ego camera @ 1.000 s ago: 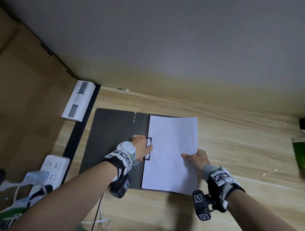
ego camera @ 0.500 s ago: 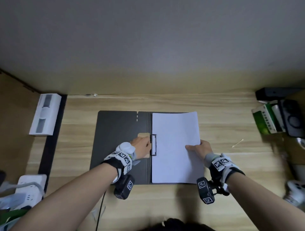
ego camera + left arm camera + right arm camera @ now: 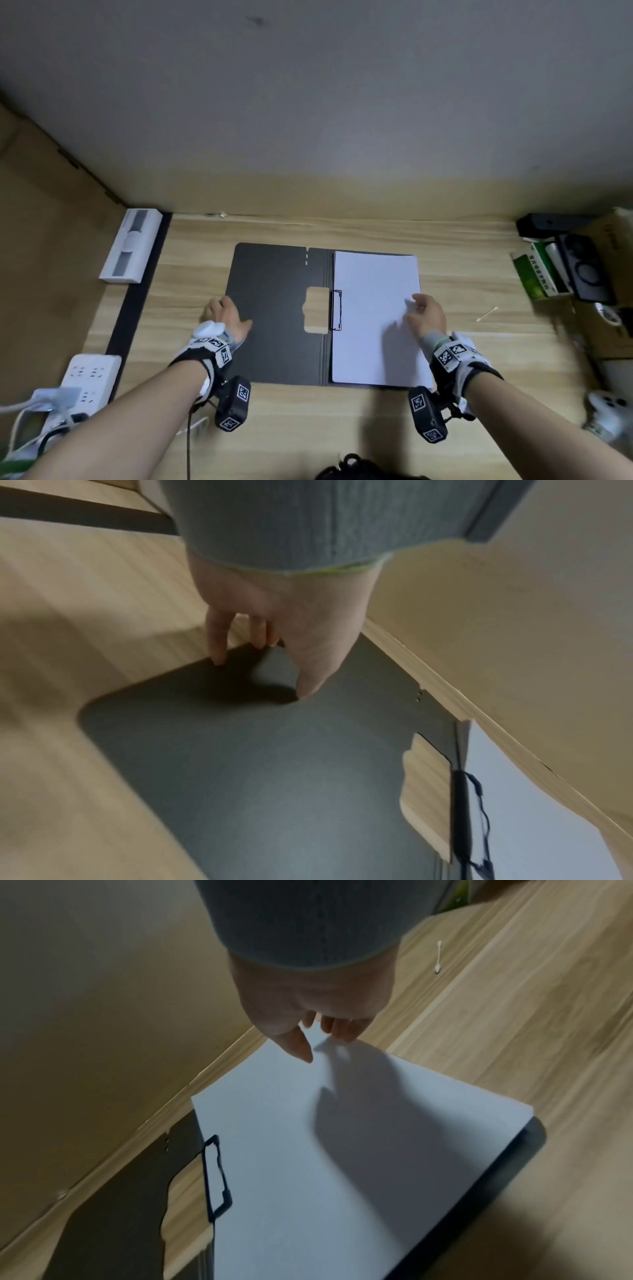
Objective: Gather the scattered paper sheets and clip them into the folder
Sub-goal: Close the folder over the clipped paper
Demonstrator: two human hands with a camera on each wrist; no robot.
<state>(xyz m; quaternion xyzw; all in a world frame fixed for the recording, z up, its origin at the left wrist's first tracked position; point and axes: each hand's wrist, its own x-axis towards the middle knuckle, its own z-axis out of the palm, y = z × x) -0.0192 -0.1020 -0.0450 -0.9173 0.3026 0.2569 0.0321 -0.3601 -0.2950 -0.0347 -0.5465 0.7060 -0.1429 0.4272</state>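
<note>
A dark grey folder (image 3: 274, 308) lies open on the wooden desk. A stack of white paper sheets (image 3: 373, 318) lies squared on its right half, with the black wire clip (image 3: 337, 310) flat over the stack's left edge. My left hand (image 3: 227, 310) is at the outer left edge of the folder's left flap (image 3: 274, 764). Its thumb rests on top and its fingertips (image 3: 219, 658) touch the rim. My right hand (image 3: 416, 305) hovers just above the right edge of the paper (image 3: 308, 1150), fingers loose, holding nothing, and casts a shadow on the sheets.
A white box (image 3: 132, 245) and a power strip (image 3: 90, 375) sit at the left by a black strip (image 3: 137, 298). A green box (image 3: 534, 274) and black devices (image 3: 582, 267) crowd the right edge. A cotton swab (image 3: 486, 313) lies right of the folder.
My left hand left the clip and moved to the flap's outer left edge. The right hand lifted off the paper's edge. The clip now lies flat on the squared sheets.
</note>
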